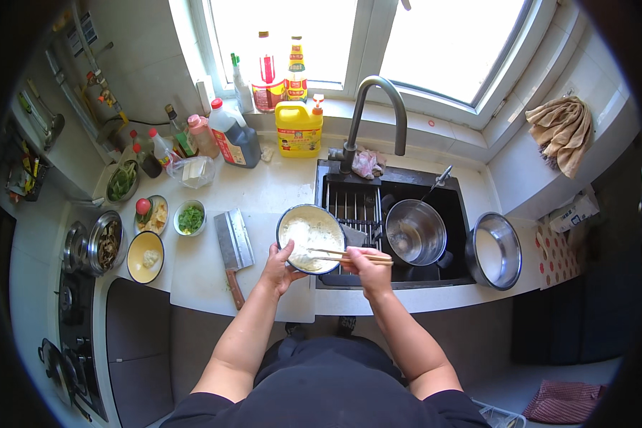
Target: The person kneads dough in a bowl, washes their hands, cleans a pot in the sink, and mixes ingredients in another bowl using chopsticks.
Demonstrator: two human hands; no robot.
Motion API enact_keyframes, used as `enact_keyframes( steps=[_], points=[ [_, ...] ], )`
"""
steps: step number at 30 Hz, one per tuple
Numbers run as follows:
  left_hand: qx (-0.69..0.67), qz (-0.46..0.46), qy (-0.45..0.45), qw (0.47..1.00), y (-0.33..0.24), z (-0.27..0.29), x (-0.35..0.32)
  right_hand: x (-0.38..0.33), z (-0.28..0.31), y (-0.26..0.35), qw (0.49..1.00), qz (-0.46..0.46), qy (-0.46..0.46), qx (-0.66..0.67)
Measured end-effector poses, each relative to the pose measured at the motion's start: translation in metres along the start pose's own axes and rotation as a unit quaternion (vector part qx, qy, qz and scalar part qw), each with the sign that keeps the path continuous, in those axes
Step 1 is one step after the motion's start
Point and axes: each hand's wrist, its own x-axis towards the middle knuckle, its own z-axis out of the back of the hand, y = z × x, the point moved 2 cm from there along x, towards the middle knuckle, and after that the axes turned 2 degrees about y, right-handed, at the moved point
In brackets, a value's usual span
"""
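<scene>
A white bowl with a dark rim (289, 216) is held up over the edge between the counter and the sink. White, flour-like powder (303, 232) lies inside it. My left hand (278, 271) grips the bowl's near left side, thumb on the rim. In my right hand (369, 269) is a pair of chopsticks (327, 255), their tips reaching into the powder. Left of the bowl, a cleaver (233, 240) rests on a white cutting board (196, 267), its wooden handle toward me.
The dark sink (464, 267) holds a metal pot (415, 232) below a tall faucet (378, 80). To its right stands a metal basin (515, 250). A yellow bowl (145, 274), a bowl of chopped greens (191, 217) and several bottles, including a yellow jug (299, 130), occupy the counter's left and back.
</scene>
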Motion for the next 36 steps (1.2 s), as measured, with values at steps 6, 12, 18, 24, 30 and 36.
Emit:
enact_keyframes(
  steps=[6,12,18,24,30,36],
  points=[
    [-0.123,-0.045,0.031,0.991,0.028,0.013,0.032,0.025,0.011,-0.034,0.988,-0.092,-0.078,0.1],
    [-0.203,-0.08,-0.073,0.973,0.05,0.041,0.054,0.026,0.051,-0.05,0.959,-0.279,-0.022,0.044],
    [-0.202,-0.121,-0.182,0.955,0.07,0.031,0.056,0.055,0.177,-0.075,0.885,-0.193,-0.319,0.279],
    [-0.12,0.074,-0.223,0.965,0.143,-0.083,0.017,0.088,0.241,-0.016,0.896,-0.128,-0.373,0.204],
    [0.0,0.038,0.034,0.999,0.179,-0.269,0.127,0.19,0.307,0.045,0.948,-0.091,-0.264,0.156],
    [0.179,-0.209,0.009,0.961,0.164,-0.343,0.271,0.285,0.357,0.066,0.962,-0.146,-0.225,-0.048]
  ],
)
